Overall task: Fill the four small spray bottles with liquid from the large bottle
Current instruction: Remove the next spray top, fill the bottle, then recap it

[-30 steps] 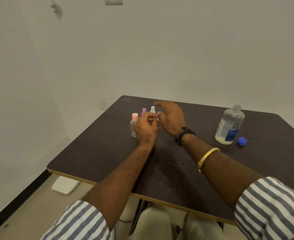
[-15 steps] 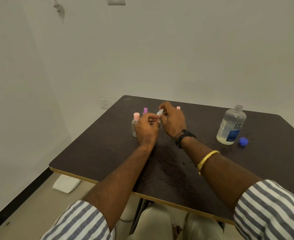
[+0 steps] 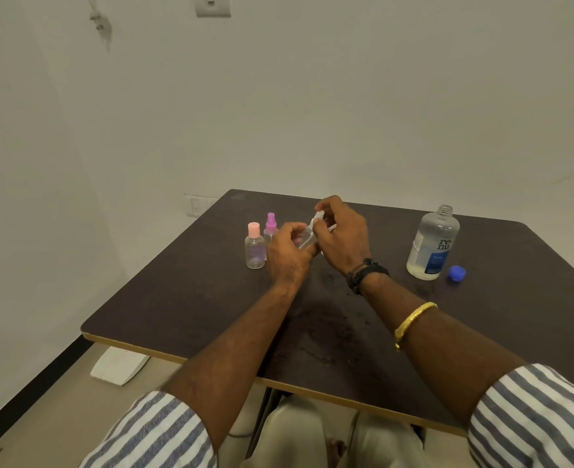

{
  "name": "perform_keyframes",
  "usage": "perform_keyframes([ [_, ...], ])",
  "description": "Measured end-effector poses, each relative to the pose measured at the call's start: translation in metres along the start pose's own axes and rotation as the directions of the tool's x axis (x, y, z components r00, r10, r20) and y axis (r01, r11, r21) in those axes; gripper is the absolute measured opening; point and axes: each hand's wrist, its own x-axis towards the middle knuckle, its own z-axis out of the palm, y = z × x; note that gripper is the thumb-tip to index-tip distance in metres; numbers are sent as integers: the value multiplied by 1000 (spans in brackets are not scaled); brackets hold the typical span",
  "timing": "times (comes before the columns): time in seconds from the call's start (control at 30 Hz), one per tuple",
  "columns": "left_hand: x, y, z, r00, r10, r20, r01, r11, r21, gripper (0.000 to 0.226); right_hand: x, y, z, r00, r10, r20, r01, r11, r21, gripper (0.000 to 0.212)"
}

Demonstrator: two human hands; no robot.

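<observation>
Your left hand [image 3: 287, 253] is gripping a clear bottle [image 3: 307, 236], tilted, while your right hand [image 3: 341, 236] is pinching its top.

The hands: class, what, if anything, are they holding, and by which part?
A small clear spray bottle, tilted. The left hand grips its body; the right hand has its fingers on the white spray top.

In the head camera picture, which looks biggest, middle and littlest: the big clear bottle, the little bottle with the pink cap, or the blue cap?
1. Large clear plastic bottle with blue label
2. Small clear bottle with round pink cap
3. Loose blue cap

The gaps look plain.
</observation>
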Motion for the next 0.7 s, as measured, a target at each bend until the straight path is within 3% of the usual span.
perform_keyframes([
  [0.17,-9,5,17,999,-23,44,24,1000,-11,38,-7,5,-16,1000,-8,-15,8,999,-34,14],
  [0.4,-22,14,38,995,-9,96,10,1000,-17,31,-14,24,-33,998,67,-9,-67,992,-106,31],
  [0.7,-36,24,61,985,11,175,-12,1000,7,16,-25,39,-52,993,113,-42,-118,981,-151,30],
])
